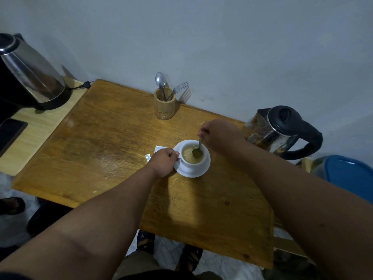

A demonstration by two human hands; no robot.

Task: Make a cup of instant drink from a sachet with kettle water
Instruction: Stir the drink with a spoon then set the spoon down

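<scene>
1. Cup (192, 157) of pale, cloudy drink sits on its white saucer (201, 171) near the middle of the wooden tabletop (101, 158); we judge the stirring step to be in hand, with powder and water already in.
2. Our right hand (217, 134) is closed around the top of a teaspoon (198, 149), whose bowl dips into the liquid on the far right side of the cup.
3. Our left hand (162, 161) is closed at the cup's handle and pins it on the saucer; the handle itself is mostly hidden under the fingers.
4. Just behind the left hand lie the torn white sachet (159, 148) and a small torn-off strip (148, 157), both flat on the tabletop.
5. Farther out, a wooden holder (164, 106) with a spare spoon (160, 80) and a fork (179, 87) stands by the wall, and a steel kettle (280, 131) stands to the right, near the cup.
6. A second kettle (30, 73) sits on a lighter side surface to the left, well apart.
7. The surface looks grainy, so we think the powder is not fully dissolved.
8. Next, we judge, the move calls for gentle circles that keep the liquid below the rim, then lifting the teaspoon out and laying it on the saucer.
</scene>
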